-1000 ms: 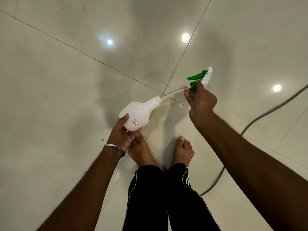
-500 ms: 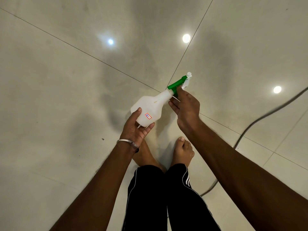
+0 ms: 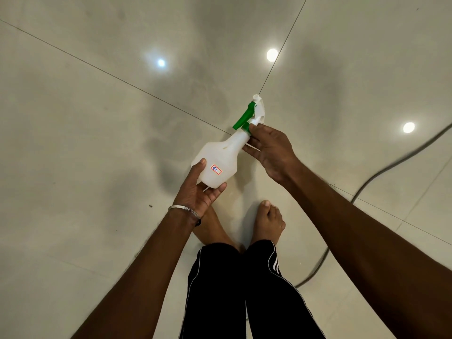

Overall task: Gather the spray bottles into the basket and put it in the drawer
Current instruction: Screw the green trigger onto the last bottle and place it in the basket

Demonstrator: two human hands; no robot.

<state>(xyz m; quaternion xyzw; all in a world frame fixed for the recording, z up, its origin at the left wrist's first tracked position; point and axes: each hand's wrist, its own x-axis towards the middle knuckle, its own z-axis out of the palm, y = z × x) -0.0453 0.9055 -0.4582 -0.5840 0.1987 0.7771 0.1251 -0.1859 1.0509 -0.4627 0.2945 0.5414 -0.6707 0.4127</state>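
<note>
left hand (image 3: 198, 195) cradles translucent plastic spray bottle (image 3: 218, 165) base | right hand (image 3: 270, 150) pinches green collar | glossy tiles (image 3: 97, 143)

Glossy tiled floor (image 3: 85, 143); dark cable (image 3: 381, 167) curving across it.

The glossy pale tiled floor (image 3: 97, 143) lies open from nine round to one o'clock of the white plastic spray bottle with green trigger (image 3: 221, 159). At five o'clock a dark cable (image 3: 367, 184) snakes across the tiles. Bare feet (image 3: 267, 221) and black striped trousers (image 3: 244, 289) fill six o'clock.
</note>
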